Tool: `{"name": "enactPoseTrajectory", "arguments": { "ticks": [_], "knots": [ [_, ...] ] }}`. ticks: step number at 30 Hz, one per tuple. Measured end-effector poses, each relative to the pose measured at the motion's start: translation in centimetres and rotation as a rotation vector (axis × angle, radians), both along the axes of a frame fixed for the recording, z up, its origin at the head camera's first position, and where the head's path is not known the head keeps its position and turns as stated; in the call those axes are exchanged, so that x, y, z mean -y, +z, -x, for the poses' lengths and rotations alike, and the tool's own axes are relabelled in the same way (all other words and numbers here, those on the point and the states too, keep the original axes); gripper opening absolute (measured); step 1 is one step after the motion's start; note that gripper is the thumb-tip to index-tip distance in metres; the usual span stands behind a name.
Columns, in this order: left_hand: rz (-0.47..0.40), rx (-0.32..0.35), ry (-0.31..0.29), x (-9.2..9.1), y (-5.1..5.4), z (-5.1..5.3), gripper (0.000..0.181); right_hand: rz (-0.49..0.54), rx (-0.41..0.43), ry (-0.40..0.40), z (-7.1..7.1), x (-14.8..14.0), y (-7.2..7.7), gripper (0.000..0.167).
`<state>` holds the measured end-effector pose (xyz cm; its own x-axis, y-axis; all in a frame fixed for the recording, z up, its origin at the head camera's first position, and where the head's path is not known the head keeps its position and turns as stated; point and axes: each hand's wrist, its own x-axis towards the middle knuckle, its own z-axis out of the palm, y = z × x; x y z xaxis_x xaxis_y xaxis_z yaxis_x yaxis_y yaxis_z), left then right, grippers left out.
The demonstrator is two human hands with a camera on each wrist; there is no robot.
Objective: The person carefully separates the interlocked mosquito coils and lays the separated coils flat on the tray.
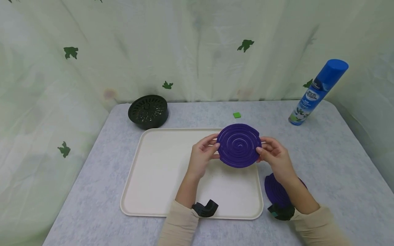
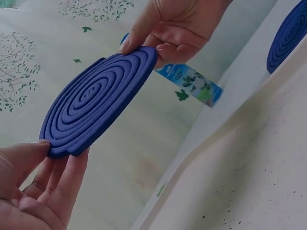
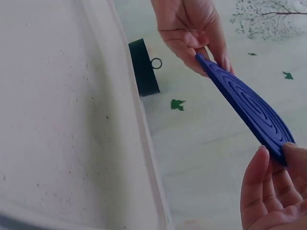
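Observation:
A flat purple-blue mosquito coil point(image 1: 239, 146), wound in a spiral, is held up above the right part of the white tray point(image 1: 154, 209). My left hand point(image 1: 200, 155) pinches its left edge between thumb and fingers. At the opposite edge my right hand point(image 1: 276, 159) pinches it the same way. The left wrist view shows the coil point(image 2: 91, 98) tilted, both thumbs on its spiral face. Right of the tray lies a second purple coil point(image 1: 272, 188), partly covered by my right forearm and wrist camera.
A dark round slotted holder point(image 1: 148, 112) stands behind the tray's left corner, at the table's back edge. A blue spray can point(image 1: 317, 92) stands at the back right. A small green square point(image 1: 236, 115) lies behind the tray. Dark specks dot the tray. Leaf-patterned curtains surround the table.

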<state>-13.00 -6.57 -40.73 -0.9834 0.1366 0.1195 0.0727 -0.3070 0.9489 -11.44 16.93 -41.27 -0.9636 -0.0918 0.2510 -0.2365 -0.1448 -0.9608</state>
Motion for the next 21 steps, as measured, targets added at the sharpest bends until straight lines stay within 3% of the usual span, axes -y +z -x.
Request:
{"name": "enactPoseTrajectory", "arguments": {
  "ticks": [6, 9, 16, 21],
  "knots": [
    [0.008, 0.05, 0.002, 0.4, -0.4, 0.2, 0.029, 0.073, -0.042, 0.003, 0.0, 0.5, -0.4, 0.03],
    [0.013, 0.066, 0.005, 0.6, -0.3, 0.2, 0.028, 0.049, -0.087, 0.005, -0.1, 0.7, -0.5, 0.03],
    [0.005, 0.101, 0.008, 0.5, -0.2, 0.2, 0.027, -0.214, -0.168, -0.134, -0.5, 1.4, -0.1, 0.032],
    [-0.001, 0.115, 0.015, 0.5, -0.1, 0.1, 0.027, -0.357, -0.232, -0.185, -1.1, 2.0, 1.5, 0.029]
  ]
}}
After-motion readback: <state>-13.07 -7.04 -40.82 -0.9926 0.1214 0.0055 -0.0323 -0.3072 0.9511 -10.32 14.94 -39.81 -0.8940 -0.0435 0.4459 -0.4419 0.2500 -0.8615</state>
